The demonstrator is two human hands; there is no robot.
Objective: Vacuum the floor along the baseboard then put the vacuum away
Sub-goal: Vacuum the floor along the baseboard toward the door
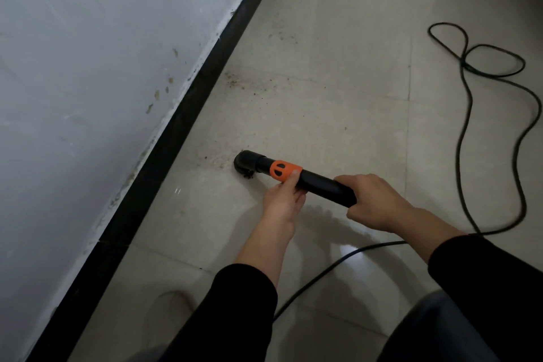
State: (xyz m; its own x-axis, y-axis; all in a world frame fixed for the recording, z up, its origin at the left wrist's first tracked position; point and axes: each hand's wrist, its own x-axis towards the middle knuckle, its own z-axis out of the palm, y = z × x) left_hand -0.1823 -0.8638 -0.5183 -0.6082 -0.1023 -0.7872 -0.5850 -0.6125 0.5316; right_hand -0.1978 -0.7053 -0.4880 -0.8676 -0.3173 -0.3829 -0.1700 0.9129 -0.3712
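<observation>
Where vacuum sits, baseboard lies near.

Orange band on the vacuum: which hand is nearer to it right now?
Left. The left hand holds the vacuum just behind the orange band, with its thumb touching the band. The right hand grips the rear end, apart from the band.
</observation>
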